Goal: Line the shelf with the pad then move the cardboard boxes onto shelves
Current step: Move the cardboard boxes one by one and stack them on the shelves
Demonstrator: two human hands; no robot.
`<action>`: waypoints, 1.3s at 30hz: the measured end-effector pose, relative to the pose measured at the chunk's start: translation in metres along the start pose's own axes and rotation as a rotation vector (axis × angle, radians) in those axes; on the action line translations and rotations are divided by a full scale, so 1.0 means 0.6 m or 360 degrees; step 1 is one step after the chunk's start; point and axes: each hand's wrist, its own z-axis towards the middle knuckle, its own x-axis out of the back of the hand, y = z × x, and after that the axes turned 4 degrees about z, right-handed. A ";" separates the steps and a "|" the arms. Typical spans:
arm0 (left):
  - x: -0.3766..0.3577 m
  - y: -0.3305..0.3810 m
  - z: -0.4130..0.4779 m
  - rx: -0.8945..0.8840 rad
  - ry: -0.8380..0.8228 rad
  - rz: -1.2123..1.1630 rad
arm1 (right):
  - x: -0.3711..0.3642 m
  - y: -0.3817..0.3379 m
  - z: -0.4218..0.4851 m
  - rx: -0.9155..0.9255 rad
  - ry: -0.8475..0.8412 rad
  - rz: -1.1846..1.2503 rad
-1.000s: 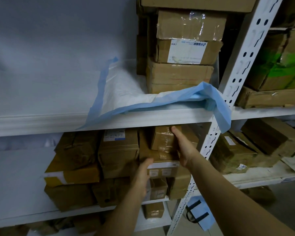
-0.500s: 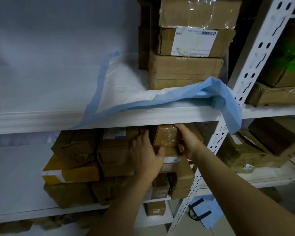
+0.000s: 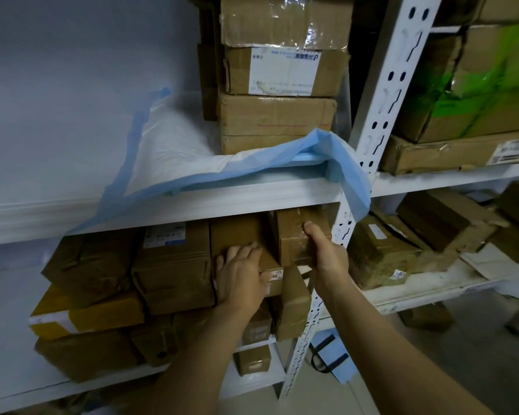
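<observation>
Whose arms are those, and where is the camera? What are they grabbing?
There is no machine here: those are a person's own arms. The camera sits on their head and looks down, so you see what they see. In front stands a white metal shelf. On its upper board lies a white pad with a blue edge, one corner drooping over the front. A stack of cardboard boxes stands at the pad's right end. Below, more boxes are packed close together. The right hand grips a small taped box, thumb on its front. The left hand rests with flat fingers on the bigger box beside it.
</observation>
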 end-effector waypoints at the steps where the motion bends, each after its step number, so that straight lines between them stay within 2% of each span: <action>1: -0.002 0.000 0.000 0.0006 -0.0004 0.0006 | 0.004 0.003 -0.001 -0.0011 0.0032 0.0031; 4: -0.007 0.001 0.001 0.0022 0.0037 0.0020 | 0.016 0.018 0.000 0.0061 0.0177 0.0064; 7: -0.006 -0.001 0.003 0.0038 0.0056 0.0044 | 0.017 0.039 0.003 0.0131 0.0320 -0.0067; 12: -0.002 -0.005 -0.005 0.0056 0.0051 0.0083 | 0.034 0.090 0.017 -0.0224 0.0390 -0.0054; 17: -0.009 -0.003 -0.014 0.0060 0.0070 0.0085 | 0.034 0.127 0.038 -0.0438 0.0450 0.0188; 27: -0.009 0.000 -0.006 0.0064 0.0130 0.0018 | 0.022 0.121 0.067 -0.0490 0.0467 -0.0206; 32: 0.000 -0.005 -0.012 0.0067 0.0111 -0.0147 | 0.014 0.120 0.045 -0.0482 0.0629 -0.0273; 33: 0.003 -0.007 -0.015 0.0067 0.0118 -0.0204 | 0.010 0.118 0.034 -0.0458 0.0631 -0.0275; 36: 0.018 -0.017 -0.035 0.0070 0.0235 -0.0309 | -0.006 0.119 -0.003 -0.0277 0.0329 -0.0257; 39: 0.042 -0.042 -0.066 0.0138 0.0285 -0.0335 | -0.023 0.118 -0.058 -0.0190 0.0178 -0.0155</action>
